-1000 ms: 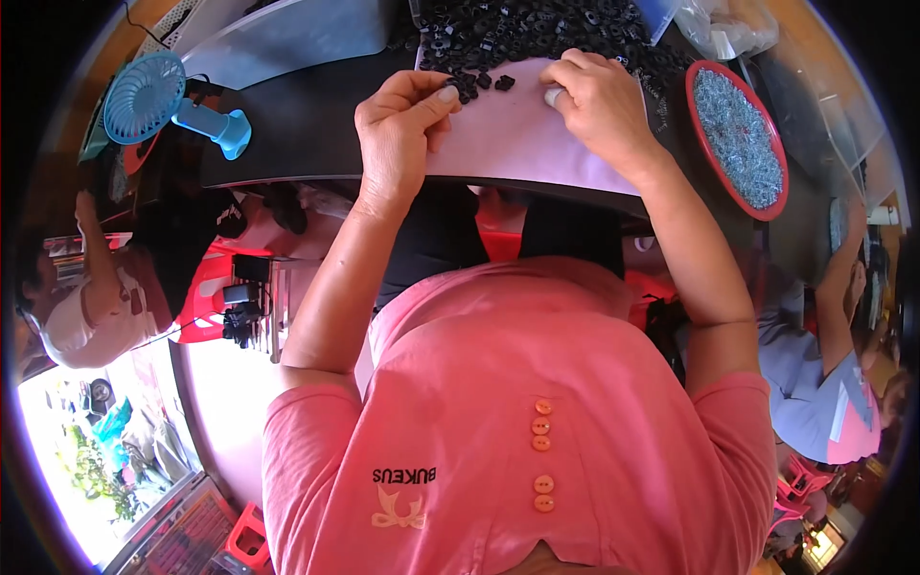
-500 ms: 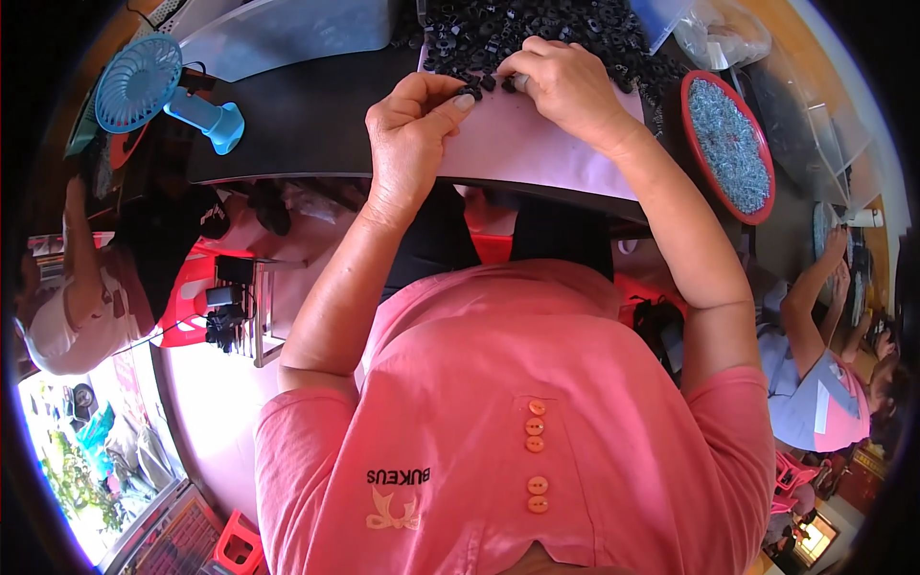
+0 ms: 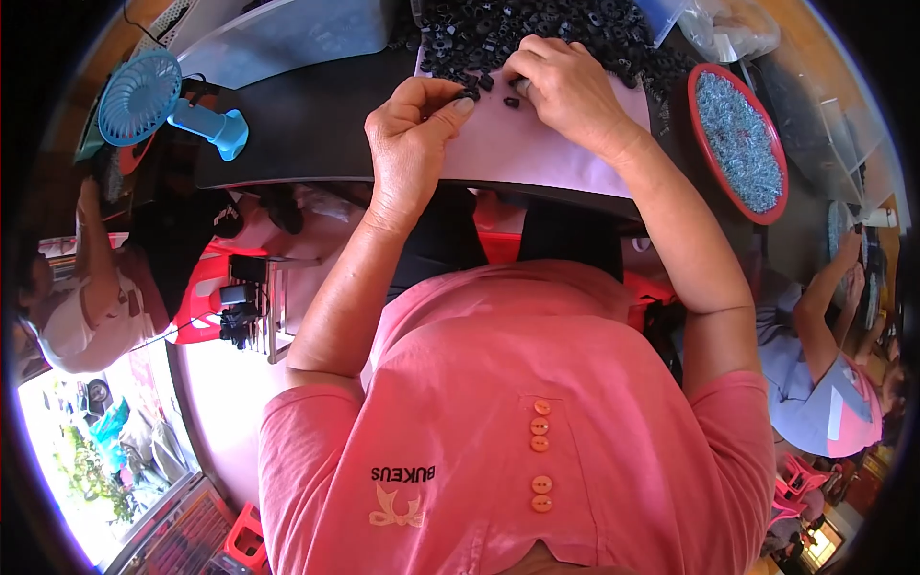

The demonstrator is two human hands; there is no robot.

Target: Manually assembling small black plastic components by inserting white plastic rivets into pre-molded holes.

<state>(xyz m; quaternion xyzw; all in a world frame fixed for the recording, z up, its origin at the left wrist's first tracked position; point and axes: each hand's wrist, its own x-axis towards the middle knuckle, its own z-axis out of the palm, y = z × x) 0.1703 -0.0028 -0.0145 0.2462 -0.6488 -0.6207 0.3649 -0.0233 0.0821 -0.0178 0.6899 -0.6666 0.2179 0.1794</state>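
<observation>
With the fingers (image 3: 448,120) of the left hand (image 3: 404,153), thumb against forefinger, clamps a small black part (image 3: 471,94), mostly hidden at the tips. Holds this hand over the left side of a pale sheet (image 3: 537,149) on the bench (image 3: 297,134). Bends the fingers of the right hand (image 3: 573,91) downward and inward, near a loose piece (image 3: 512,103) on the sheet; cannot tell if clamped on anything. Has a few more pieces (image 3: 485,82) between the hands, at the near fringe of a heap (image 3: 575,27) of similar black parts, spread over the far end of the sheet.

At far left, has a translucent tub (image 3: 287,46), and farther left a blue fan (image 3: 139,98). To the right, beyond the sheet, has a red basin (image 3: 712,69) full of clear, bluish bits (image 3: 736,144), with a clear bag (image 3: 733,34) near its far end. Wears a pink shirt (image 3: 498,374). Has one person (image 3: 77,321) in a pale top at left and another person (image 3: 805,379) in a grey-blue top at right, both well apart from the hands.
</observation>
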